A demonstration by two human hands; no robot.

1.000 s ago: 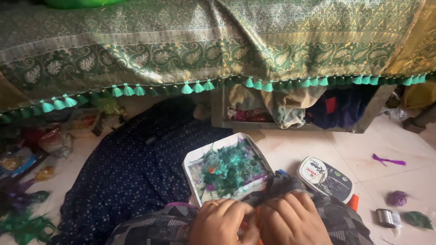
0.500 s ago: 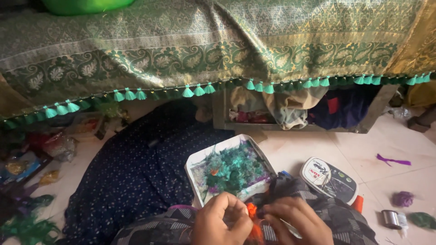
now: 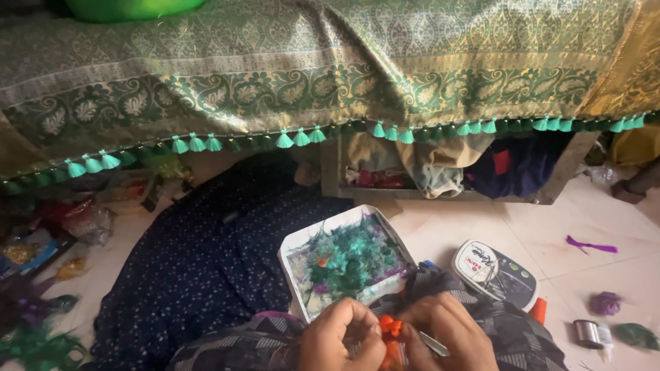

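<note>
Small bright-orange thread tuft [image 3: 390, 325] — fuzzy, bunched — pinched between left hand [image 3: 342, 338] and right hand [image 3: 447, 332] fingertips.

Both hands run off the bottom edge: the left hand [image 3: 342, 338] loses its wrist there, the right hand [image 3: 445, 335] its lower half. The orange tuft [image 3: 390, 328] between them is mostly covered by fingers, so its shape cannot be told. A thin metal tool [image 3: 433, 343] shows only a short length under the right hand. The heap of clothes [image 3: 440, 163] sits in shadow under the green cloth [image 3: 309, 75], whose top and sides are cut off. The packets [image 3: 27, 251] at the left edge are blurred.
</note>
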